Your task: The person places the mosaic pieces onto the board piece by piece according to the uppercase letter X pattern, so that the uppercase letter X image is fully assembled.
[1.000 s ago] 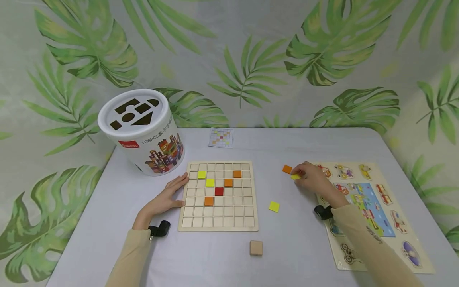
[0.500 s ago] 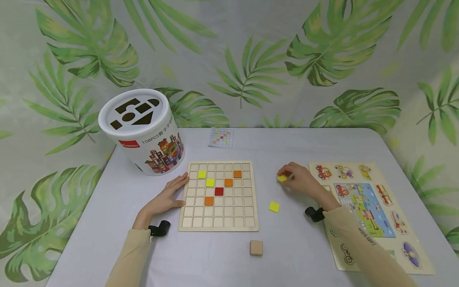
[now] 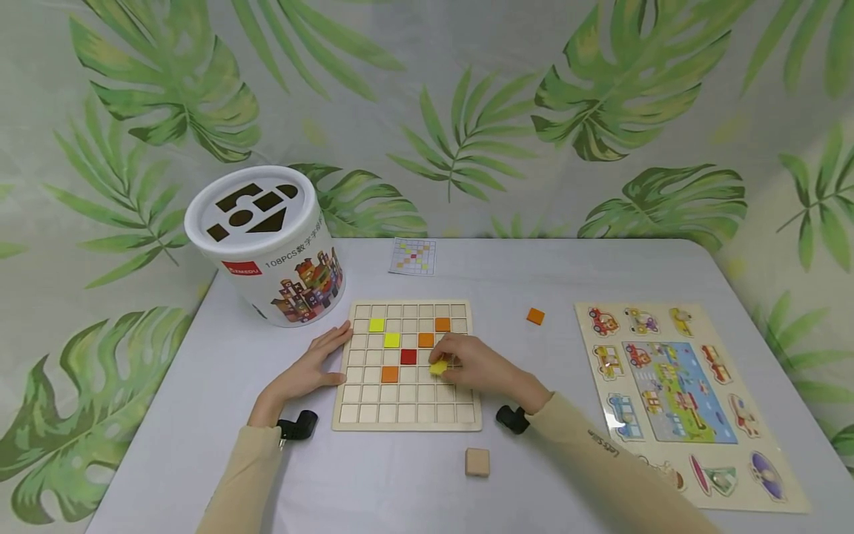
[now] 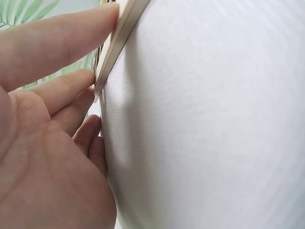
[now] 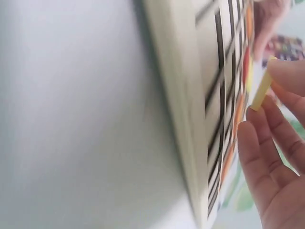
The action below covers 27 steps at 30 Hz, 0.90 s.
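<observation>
A wooden grid board (image 3: 407,414) lies on the table with yellow, orange and red square tiles in some of its cells. My right hand (image 3: 480,363) pinches a yellow tile (image 3: 438,367) above the board, right of the red tile (image 3: 408,357). In the right wrist view that yellow tile (image 5: 262,90) is held on edge between thumb and fingers, over the grid. My left hand (image 3: 310,368) touches the board's left edge with extended fingers and thumb. Close up in the left wrist view, fingertips press the board's side (image 4: 125,28).
A loose orange tile (image 3: 536,316) lies right of the board, a plain wooden block (image 3: 477,462) in front. A small pattern card (image 3: 413,256) is behind it. A white bucket (image 3: 280,274) stands back left; a picture puzzle board (image 3: 694,475) lies at right.
My right hand has carried the yellow tile leftward from beside the orange tile to above the board. The loose yellow tile on the table is now hidden from view. My left hand stays put.
</observation>
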Available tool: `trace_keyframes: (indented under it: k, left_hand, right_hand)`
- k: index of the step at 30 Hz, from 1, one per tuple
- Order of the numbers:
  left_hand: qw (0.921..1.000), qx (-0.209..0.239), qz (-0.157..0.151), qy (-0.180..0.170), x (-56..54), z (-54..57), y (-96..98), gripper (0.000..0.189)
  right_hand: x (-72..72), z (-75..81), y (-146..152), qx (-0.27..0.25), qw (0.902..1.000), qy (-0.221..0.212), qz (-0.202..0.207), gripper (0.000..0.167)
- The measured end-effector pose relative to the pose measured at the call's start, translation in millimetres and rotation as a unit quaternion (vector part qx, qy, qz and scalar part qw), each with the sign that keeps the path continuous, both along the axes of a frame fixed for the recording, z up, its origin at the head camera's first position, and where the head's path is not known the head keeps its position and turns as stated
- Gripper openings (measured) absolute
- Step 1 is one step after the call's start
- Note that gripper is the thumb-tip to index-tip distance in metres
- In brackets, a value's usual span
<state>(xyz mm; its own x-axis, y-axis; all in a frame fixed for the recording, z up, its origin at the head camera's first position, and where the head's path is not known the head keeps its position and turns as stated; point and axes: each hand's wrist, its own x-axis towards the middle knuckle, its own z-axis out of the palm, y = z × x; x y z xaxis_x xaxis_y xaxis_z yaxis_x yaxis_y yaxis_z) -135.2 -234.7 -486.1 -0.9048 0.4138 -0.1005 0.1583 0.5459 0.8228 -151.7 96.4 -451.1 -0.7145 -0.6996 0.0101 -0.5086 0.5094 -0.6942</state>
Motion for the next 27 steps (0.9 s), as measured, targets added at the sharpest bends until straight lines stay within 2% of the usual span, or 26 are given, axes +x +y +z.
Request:
trace_keyframes:
  k: [7,12,18,23,27]
  left_hand:
    - [1.0,0.001,0.003,0.0,0.2,0.8,0.5,0.077]
    - [1.0,0.003,0.002,-0.002,0.8,1.9,0.6,0.078]
    - [1.0,0.002,0.005,-0.003,1.9,3.5,0.2,0.078]
    - [1.0,0.002,0.007,-0.006,1.9,3.8,0.6,0.079]
    - [0.9999,0.004,0.006,-0.008,1.5,4.2,1.0,0.079]
  right_hand:
    - [6.8,-5.3,-22.6,0.043,0.9982,0.039,0.018,0.021]
    - [8.8,-4.9,-25.6,0.054,0.996,0.068,0.021,0.022]
    - [9.5,-6.0,-24.7,0.056,0.9948,0.081,0.027,0.022]
    - [9.5,-5.7,-20.9,0.056,0.9956,0.071,0.025,0.021]
    - [4.3,-3.7,-5.6,0.028,0.9991,0.025,-0.02,0.022]
